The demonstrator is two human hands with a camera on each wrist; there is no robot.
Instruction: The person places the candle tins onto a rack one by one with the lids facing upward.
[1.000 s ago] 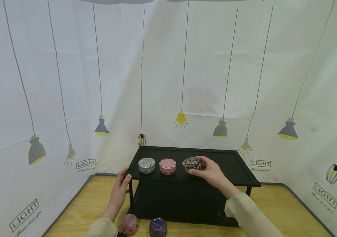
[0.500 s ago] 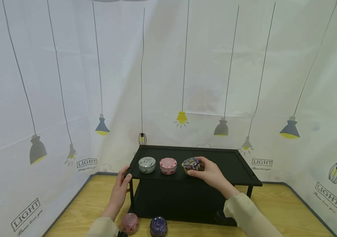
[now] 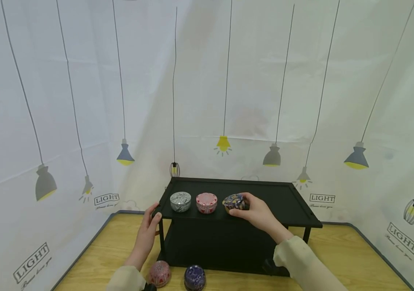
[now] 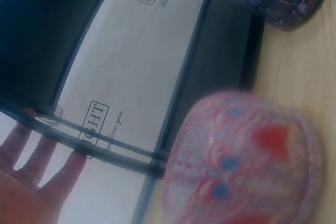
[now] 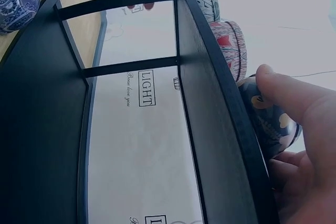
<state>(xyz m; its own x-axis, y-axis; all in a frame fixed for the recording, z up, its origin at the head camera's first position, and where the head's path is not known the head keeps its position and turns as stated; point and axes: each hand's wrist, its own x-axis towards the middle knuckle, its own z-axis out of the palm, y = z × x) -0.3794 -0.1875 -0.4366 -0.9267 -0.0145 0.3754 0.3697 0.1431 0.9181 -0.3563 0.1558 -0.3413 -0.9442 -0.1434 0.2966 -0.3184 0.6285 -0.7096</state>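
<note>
My right hand (image 3: 259, 213) grips a round lidded tin (image 3: 233, 203), dark blue with yellow patterning, between thumb and fingers. The tin leans a little at the front of the black rack's (image 3: 265, 194) top shelf. To its left, with a small gap, stands a pink tin with red hearts (image 3: 206, 203); left of that is a grey-white leaf-patterned tin (image 3: 180, 202). With thumb in front and fingers along the outer side, my left hand (image 3: 146, 234) holds the rack's front left corner. In the left wrist view its fingertips (image 4: 79, 156) lie against the side bar.
On the wooden table (image 3: 101, 258), before the rack, sit a second pink tin (image 3: 159, 273) and a purple-blue tin (image 3: 194, 277). Behind the table hangs a pale cloth (image 3: 199, 81) printed with lamps. The rack's lower board (image 5: 47, 119) lies close to the table.
My right hand has shifted slightly left with the blue-and-yellow tin, bringing it nearer the pink tin. The left hand stays on the rack's corner.
</note>
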